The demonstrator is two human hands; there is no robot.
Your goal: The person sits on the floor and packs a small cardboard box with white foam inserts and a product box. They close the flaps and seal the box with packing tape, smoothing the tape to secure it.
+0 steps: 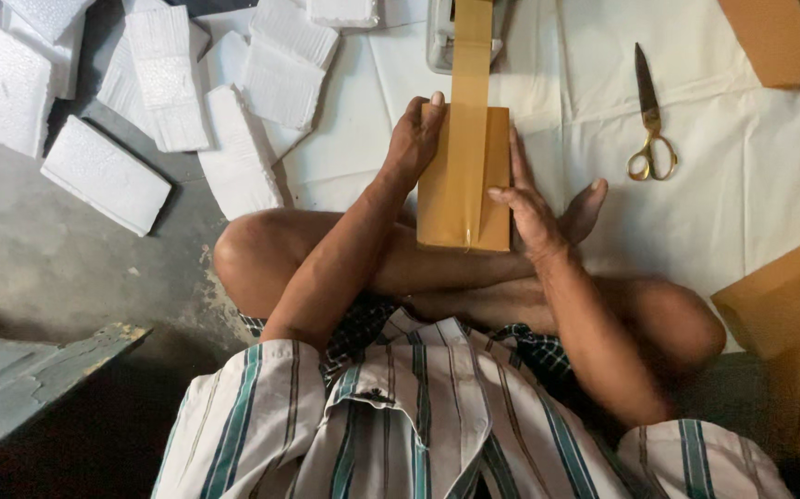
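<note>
Head view, single frame. Person sits cross-legged on the floor, striped shirt at the bottom of the frame. One small cardboard box [488, 180] sits at frame centre, resting against the crossed legs. One strip of brown packing tape [463, 139] runs down over its top from one tape dispenser [446, 37] at the upper centre edge.

Left hand [415, 139]: fingers curled around the box's left side, thumb up at the top corner, gripping the box. Right hand [529, 208]: fingers extended and flat against the box's right side, pressing it, not wrapped round anything.

One pair of scissors [649, 125] with gold handles lies on the white sheet [751, 185] right of the box, apart from both hands. White foam blocks [104, 174] are scattered upper left: about ten visible, some overlapping, exact count uncertain. Two more cardboard boxes: one at upper right corner [779, 37], one at the right edge [788, 296].
</note>
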